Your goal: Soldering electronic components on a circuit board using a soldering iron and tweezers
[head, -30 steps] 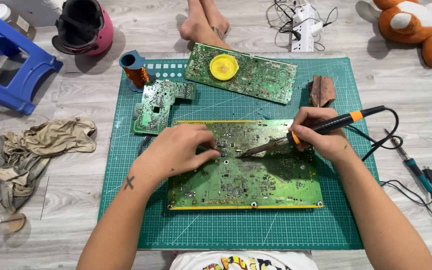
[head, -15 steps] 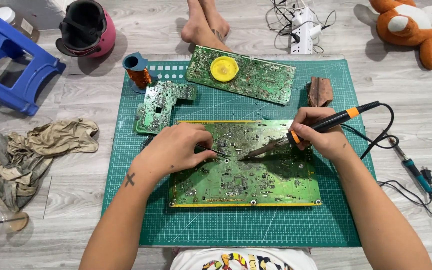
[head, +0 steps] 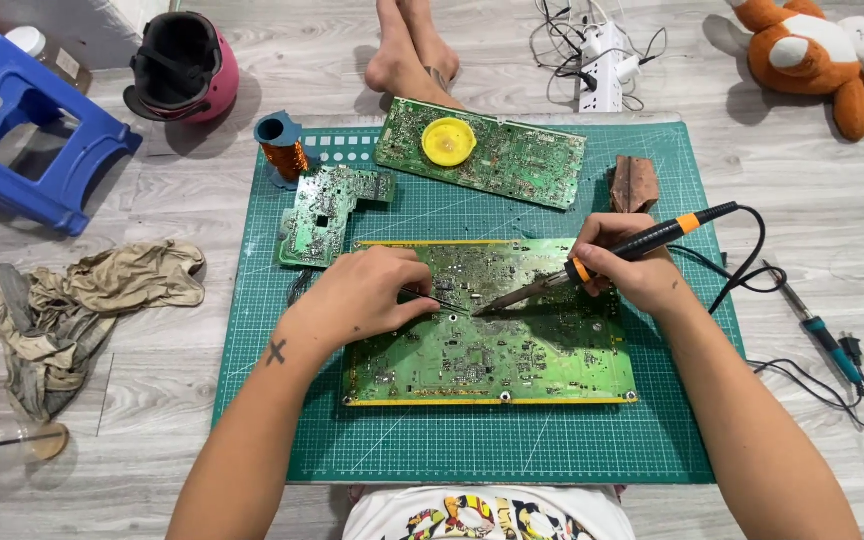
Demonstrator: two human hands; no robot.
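Right hand [head: 632, 270] wrapped around black-and-orange soldering iron [head: 612, 258], tip down on large green circuit board [head: 492, 345]. Left hand [head: 367, 292] resting on same board, fingers pinched on thin dark tool, probably tweezers [head: 437, 299], points just beside iron's tip. Board flat on green cutting mat [head: 472, 440] on wooden floor. Farther out: two smaller circuit boards, copper wire spool [head: 282, 150], brown sponge [head: 634, 183], power strip [head: 602, 70], pink helmet, blue stool, rag, plush toy.
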